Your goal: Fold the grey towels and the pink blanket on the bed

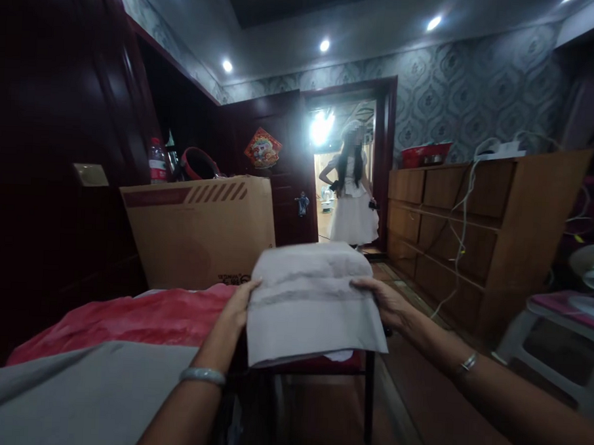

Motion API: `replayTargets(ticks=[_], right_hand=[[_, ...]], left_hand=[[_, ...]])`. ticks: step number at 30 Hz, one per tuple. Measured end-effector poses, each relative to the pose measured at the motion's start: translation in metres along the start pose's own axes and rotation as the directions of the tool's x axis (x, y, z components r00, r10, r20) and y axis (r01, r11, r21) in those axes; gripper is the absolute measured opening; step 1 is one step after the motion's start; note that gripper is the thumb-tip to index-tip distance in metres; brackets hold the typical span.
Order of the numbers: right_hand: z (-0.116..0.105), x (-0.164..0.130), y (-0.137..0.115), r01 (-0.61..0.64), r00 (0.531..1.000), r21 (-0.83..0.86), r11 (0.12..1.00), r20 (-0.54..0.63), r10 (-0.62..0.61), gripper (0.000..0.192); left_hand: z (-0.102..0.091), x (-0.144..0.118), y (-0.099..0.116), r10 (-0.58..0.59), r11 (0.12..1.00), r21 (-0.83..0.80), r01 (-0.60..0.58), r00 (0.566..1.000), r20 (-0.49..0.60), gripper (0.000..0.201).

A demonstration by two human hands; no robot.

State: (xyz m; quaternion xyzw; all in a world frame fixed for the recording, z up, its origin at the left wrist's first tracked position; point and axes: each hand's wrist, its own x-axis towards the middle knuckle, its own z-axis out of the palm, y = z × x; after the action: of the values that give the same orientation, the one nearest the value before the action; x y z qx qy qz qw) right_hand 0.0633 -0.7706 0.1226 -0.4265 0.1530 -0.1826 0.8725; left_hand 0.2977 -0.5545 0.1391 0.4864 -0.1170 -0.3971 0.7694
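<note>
Obs., left to right. Your left hand (237,308) pinches the left edge of the folded towel (313,302), thumb on top, fingers hidden beneath. Your right hand (387,302) clamps the right edge the same way. Both grips closed on cloth, neither wide.

Position: the towel is held in the air between your hands, over the far edge of the dark chair (364,370), just right of the red cloth (135,317) and in front of the cardboard box (198,228).

Risk (judgement): hold is by the edges only, so the unsupported middle could sag and the fold slip open; the lower layer already hangs at the near right corner.

Appearance: pale grey-white, soft, folded flat into a rectangle, a ribbed band across the upper half. Slightly blurred.

A person (352,192) stands in the lit doorway beyond.
</note>
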Motion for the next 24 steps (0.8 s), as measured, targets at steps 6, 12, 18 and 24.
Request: replayTargets(ticks=[6,12,18,24], right_hand=[[-0.038,0.009,0.020,0.025,0.996,0.065,0.998,-0.090,-0.019,0.027],[-0.036,0.011,0.030,-0.042,0.999,0.074,0.996,0.007,0.041,0.030],[-0.054,0.029,0.024,0.057,0.996,-0.151,0.987,0.072,-0.047,0.041],[-0.066,0.033,0.031,0.165,0.986,-0.214,0.963,0.072,-0.153,0.044]], left_hand=[[0.004,0.016,-0.037,0.159,0.987,0.046,-0.156,0.986,-0.057,0.023],[-0.004,0.016,-0.024,0.110,0.983,0.147,-0.111,0.994,0.015,0.027],[-0.004,0.024,-0.042,0.321,0.933,0.163,-0.321,0.947,0.023,0.050],[-0.010,0.025,-0.051,0.368,0.904,0.218,-0.367,0.929,0.036,0.067]])
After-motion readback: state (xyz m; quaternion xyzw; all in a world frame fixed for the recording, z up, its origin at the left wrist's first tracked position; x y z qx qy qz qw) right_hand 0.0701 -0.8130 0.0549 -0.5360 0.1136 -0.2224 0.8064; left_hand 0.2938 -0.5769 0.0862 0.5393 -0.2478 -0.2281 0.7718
